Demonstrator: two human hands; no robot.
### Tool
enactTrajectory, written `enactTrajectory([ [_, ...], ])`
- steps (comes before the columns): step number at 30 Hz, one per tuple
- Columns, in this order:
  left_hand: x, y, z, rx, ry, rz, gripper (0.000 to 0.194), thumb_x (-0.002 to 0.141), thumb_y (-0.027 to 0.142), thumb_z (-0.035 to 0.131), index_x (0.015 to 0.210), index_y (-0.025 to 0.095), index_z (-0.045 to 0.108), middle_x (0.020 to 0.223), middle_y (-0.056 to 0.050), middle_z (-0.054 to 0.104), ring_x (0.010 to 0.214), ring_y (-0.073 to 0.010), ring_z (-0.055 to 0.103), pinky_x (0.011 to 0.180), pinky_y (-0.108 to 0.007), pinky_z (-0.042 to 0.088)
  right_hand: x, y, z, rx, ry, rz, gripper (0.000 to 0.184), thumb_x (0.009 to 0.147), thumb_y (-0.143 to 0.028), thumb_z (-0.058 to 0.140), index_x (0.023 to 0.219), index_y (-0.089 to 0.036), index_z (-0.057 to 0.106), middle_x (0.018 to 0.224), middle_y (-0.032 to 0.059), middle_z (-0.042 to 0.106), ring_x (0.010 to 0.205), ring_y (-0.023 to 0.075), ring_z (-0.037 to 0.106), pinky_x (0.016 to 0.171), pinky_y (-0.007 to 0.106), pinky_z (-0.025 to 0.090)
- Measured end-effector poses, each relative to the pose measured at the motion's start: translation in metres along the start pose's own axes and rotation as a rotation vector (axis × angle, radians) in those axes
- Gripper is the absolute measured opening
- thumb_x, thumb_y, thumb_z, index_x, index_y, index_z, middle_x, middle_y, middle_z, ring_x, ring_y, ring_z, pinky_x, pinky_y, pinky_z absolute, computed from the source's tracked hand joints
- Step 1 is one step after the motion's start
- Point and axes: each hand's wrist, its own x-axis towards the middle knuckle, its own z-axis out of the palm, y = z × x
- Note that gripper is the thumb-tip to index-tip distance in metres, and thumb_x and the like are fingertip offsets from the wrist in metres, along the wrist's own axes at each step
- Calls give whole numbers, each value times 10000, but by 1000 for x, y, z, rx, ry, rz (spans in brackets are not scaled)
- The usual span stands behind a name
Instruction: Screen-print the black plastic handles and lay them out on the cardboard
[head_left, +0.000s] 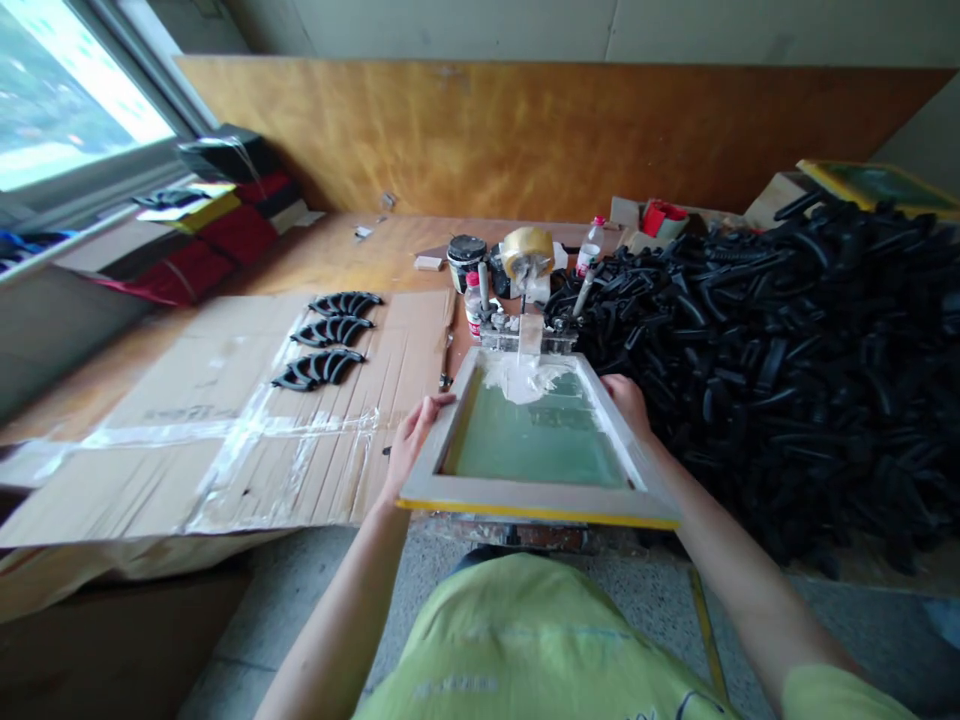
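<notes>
A screen printing frame (517, 494) with a green mesh lies in front of me, its near edge yellow underneath. White paste covers the far part of the mesh. Its far side meets a metal hinge clamp (562, 342) on the bench. My left hand (411, 437) is closed on the frame's left side, fingertips at its outer edge. On the right side my right hand (628, 402) is closed around the other rail, and part of it is hidden by the frame. Whatever lies beneath the screen is hidden.
A large heap of black plastic parts (750, 370) fills the right. Flattened cardboard (217, 370) on the left carries black curved parts (319, 369) in three groups. Behind the clamp stand a paint tub (466, 262), a tape roll (527, 252) and two bottles (590, 246).
</notes>
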Motion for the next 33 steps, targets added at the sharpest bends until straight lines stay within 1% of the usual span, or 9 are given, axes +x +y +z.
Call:
enactTrajectory([
  [2, -9, -24, -8, 64, -43, -104, 564, 757, 600, 622, 1108, 162, 676, 772, -26, 670, 595, -133, 566, 505, -217, 407, 21, -4, -8, 48, 118, -13, 365, 913, -224, 406, 1221, -169, 595, 1166, 132, 604, 1043, 260, 586, 920, 439, 480],
  [5, -8, -65, -12, 82, -62, -175, 707, 723, 549, 674, 1318, 187, 549, 772, -15, 673, 605, -134, 573, 526, -211, 418, 56, -41, 0, 68, 181, -200, 523, 824, -229, 607, 1332, -172, 493, 1347, 141, 479, 1214, 274, 477, 1002, 421, 436],
  [9, 2, -106, -13, 132, -66, -189, 740, 763, 525, 641, 1405, 206, 456, 759, -8, 658, 627, -142, 587, 550, -216, 434, 77, -92, 25, -113, -124, -306, 301, 805, -169, 639, 1102, -133, 607, 1094, 138, 611, 1075, 267, 530, 935, 384, 437],
  [13, 6, -122, -16, 144, -79, -171, 674, 798, 521, 608, 1385, 216, 475, 806, -12, 663, 656, -138, 592, 576, -217, 442, 50, -98, 30, -215, -274, -407, 90, 846, -144, 548, 894, -135, 624, 934, 127, 644, 935, 243, 550, 829, 340, 424],
  [19, 6, -126, -17, 157, -70, -154, 657, 801, 531, 600, 1359, 197, 502, 767, -1, 644, 620, -126, 568, 548, -211, 421, 18, -81, 10, -111, -443, -794, 117, 797, -84, 528, 804, -168, 610, 829, 67, 624, 862, 202, 534, 720, 280, 379],
  [25, 2, -112, -14, 101, -56, -182, 684, 766, 541, 636, 1332, 172, 524, 762, -9, 662, 602, -126, 579, 543, -216, 431, 19, -84, 20, -84, -247, -635, 193, 801, -58, 492, 862, -163, 642, 890, 82, 625, 936, 221, 527, 768, 294, 395],
  [29, -2, -98, -12, 62, -63, -194, 684, 759, 530, 651, 1330, 175, 526, 761, -14, 674, 597, -130, 587, 537, -215, 433, 13, -87, 21, -24, -303, -653, 167, 848, -124, 526, 913, -180, 669, 890, 70, 644, 934, 219, 553, 808, 300, 418],
  [31, -4, -88, -12, 57, -64, -199, 695, 754, 520, 663, 1340, 176, 519, 752, -10, 674, 592, -128, 584, 533, -213, 431, 26, -92, 17, 11, -283, -546, 166, 850, -210, 597, 997, -205, 677, 928, 54, 663, 916, 214, 578, 811, 298, 428],
  [33, -5, -75, -13, 34, -79, -205, 709, 740, 511, 683, 1350, 191, 515, 776, -10, 686, 604, -129, 592, 540, -214, 434, 50, -98, 11, 2, -221, -407, 349, 828, -284, 660, 1175, -252, 636, 1002, 41, 675, 923, 214, 597, 813, 296, 435],
])
